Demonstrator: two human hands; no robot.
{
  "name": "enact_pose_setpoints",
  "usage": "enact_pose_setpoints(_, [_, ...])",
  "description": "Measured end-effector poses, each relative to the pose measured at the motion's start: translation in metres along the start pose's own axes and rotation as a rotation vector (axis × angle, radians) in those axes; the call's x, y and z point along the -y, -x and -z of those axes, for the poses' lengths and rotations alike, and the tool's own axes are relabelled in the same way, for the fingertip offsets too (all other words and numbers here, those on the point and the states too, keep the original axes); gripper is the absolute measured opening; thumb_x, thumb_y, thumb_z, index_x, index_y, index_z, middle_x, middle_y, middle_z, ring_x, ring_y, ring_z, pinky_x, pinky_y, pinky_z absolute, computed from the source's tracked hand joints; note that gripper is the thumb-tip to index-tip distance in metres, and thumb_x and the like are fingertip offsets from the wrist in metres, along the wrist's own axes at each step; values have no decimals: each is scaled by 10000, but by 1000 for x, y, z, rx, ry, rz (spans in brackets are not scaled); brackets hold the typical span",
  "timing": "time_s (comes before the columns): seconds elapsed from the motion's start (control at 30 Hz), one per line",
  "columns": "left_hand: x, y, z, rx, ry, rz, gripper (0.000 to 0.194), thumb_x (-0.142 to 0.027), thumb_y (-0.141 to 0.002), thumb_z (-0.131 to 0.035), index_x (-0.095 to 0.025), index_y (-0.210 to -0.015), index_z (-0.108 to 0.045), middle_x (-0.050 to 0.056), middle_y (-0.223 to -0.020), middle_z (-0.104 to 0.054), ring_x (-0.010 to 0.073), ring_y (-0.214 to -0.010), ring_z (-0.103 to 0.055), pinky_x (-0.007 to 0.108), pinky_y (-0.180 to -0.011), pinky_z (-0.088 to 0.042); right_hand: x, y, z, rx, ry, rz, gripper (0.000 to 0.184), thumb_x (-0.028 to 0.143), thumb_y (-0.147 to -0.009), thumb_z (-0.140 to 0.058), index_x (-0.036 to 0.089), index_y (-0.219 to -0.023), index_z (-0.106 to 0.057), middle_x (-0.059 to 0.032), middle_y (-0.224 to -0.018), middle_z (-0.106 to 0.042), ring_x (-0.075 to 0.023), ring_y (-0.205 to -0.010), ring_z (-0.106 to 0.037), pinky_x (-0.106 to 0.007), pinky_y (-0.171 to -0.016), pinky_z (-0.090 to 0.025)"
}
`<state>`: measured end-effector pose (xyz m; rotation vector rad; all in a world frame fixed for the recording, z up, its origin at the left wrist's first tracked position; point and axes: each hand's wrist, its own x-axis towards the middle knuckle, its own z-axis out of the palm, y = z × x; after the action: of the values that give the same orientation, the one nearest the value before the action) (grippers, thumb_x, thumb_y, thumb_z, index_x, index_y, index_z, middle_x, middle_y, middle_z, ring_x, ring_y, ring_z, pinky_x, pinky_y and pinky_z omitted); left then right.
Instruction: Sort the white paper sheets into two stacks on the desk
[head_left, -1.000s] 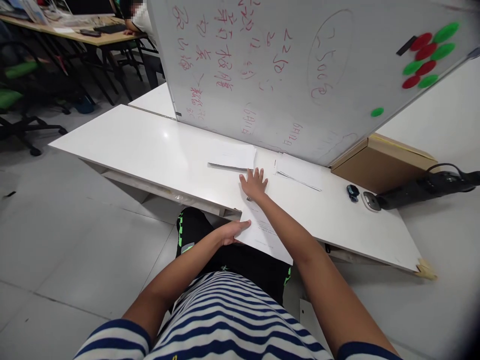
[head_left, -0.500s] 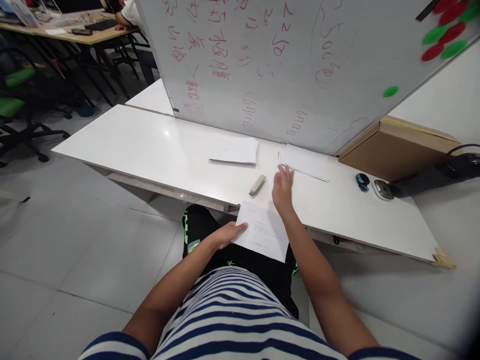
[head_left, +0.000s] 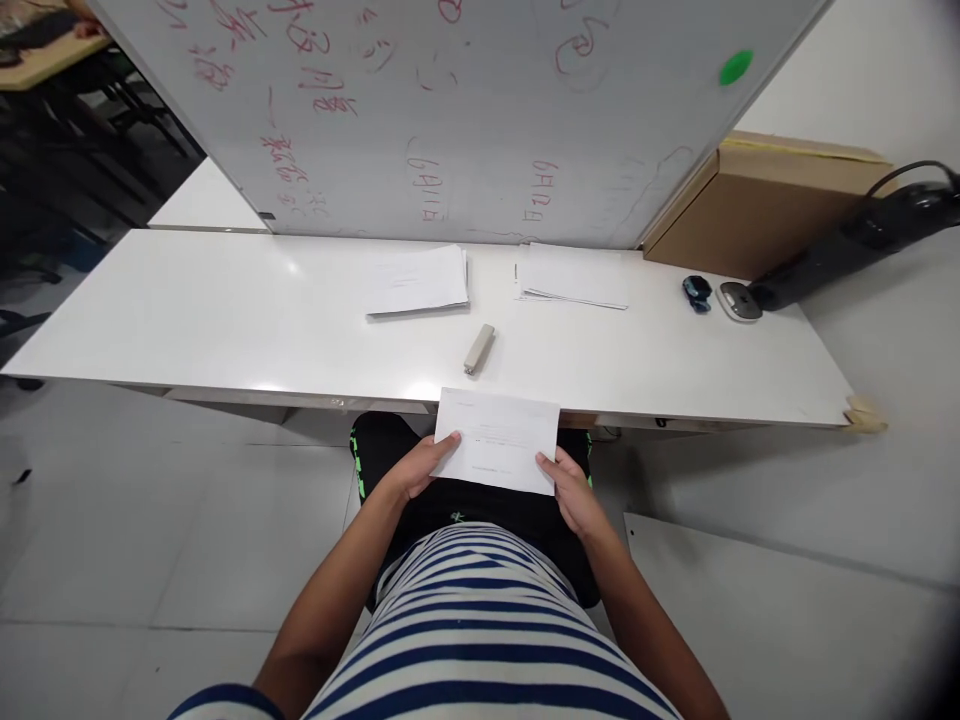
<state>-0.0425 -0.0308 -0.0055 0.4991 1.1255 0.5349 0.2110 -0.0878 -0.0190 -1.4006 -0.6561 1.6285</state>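
Note:
Between both hands, above my lap at the desk's front edge, is a printed sheet of paper [head_left: 495,435]; whether it is one sheet or more I cannot tell. My left hand [head_left: 422,466] pinches its left side, thumb on top. On the opposite side my right hand [head_left: 568,487] grips the lower right edge, thumb also on top. Just beyond the sheet a light grey stapler [head_left: 479,350] lies on the white desk [head_left: 300,340]. Farther back sit a stack of papers [head_left: 418,281] on the left and a looser pile of papers [head_left: 574,275] on the right.
A whiteboard [head_left: 480,120] with red writing stands along the desk's back edge. At the right are a cardboard box [head_left: 757,215], a black cylindrical object [head_left: 840,250], a computer mouse [head_left: 739,300] and a small dark blue item [head_left: 697,292].
My right hand has come back from near the right-hand pile and now holds the sheet's right side. The sheet has turned straighter. My view has tilted down and shifted.

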Motion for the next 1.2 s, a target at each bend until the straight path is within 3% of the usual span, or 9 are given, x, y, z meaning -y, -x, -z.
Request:
enact_pose_setpoints(0.23, [-16,36,-22,-33,-168,-152,504,-488,-797,-695,-141,-1161,-678,110,-1176,-693,278,-1108,-631,396,-1007,-483,42,13,2,75,59,68,459,490,-718,-767,235,-1094,-703,-66,-1146,-711,-266,-1027,-664,-431,-944,-506])
enact_pose_setpoints(0.37, [-31,50,-31,-35,-225,-257,511,-483,-810,-677,-157,-1203,-660,96,-1182,-691,280,-1152,-604,400,-1018,-467,53,14,6,90,127,71,485,548,-735,-725,218,-1091,-721,-85,-1144,-709,-295,-1057,-652,-444,-927,-516])
enact_pose_setpoints(0.47, [-39,47,-30,4,-248,-217,521,-494,-785,-696,-132,-1160,-682,111,-1126,-711,291,-1096,-631,408,-995,-477,56,9,6,9,377,77,497,606,-754,-670,192,-1016,-748,-95,-1082,-729,-327,-1038,-657,-470,-915,-511])
enact_pose_setpoints(0.57, [-40,39,-26,-30,-315,-217,511,-514,-775,-696,-126,-1108,-707,111,-1071,-727,305,-1065,-642,403,-961,-492,55,4,5,-38,539,95,484,611,-783,-631,190,-987,-753,-92,-1070,-733,-332,-1012,-666,-467,-893,-516])
enact_pose_setpoints(0.73, [-31,28,-23,-49,-348,-230,518,-531,-786,-677,-122,-1102,-707,118,-1068,-726,310,-1069,-637,396,-940,-497,45,-4,7,-64,412,77,541,584,-777,-658,167,-1118,-707,-109,-1174,-693,-321,-1063,-656,-467,-921,-513])
enact_pose_setpoints(0.97, [-36,27,-24,42,-270,-242,450,-499,-766,-711,-137,-1034,-714,105,-1015,-727,257,-962,-648,369,-876,-496,39,-4,22,-69,350,89,536,581,-756,-688,181,-1112,-712,-105,-1193,-683,-325,-1096,-645,-487,-972,-495])
enact_pose_setpoints(1.07, [-47,27,-24,-20,-225,-368,367,-456,-790,-692,-166,-1016,-700,57,-985,-714,195,-922,-631,301,-862,-478,43,-1,28,-40,388,111,530,577,-763,-686,195,-1129,-707,-96,-1208,-676,-323,-1119,-633,-498,-999,-474])
enact_pose_setpoints(1.2, [-58,24,-23,-165,-213,-488,236,-412,-791,-685,-184,-851,-673,-5,-816,-657,117,-756,-568,214,-741,-452,47,1,28,-27,436,111,536,585,-765,-678,195,-1131,-708,-99,-1207,-676,-332,-1115,-633,-509,-993,-475])
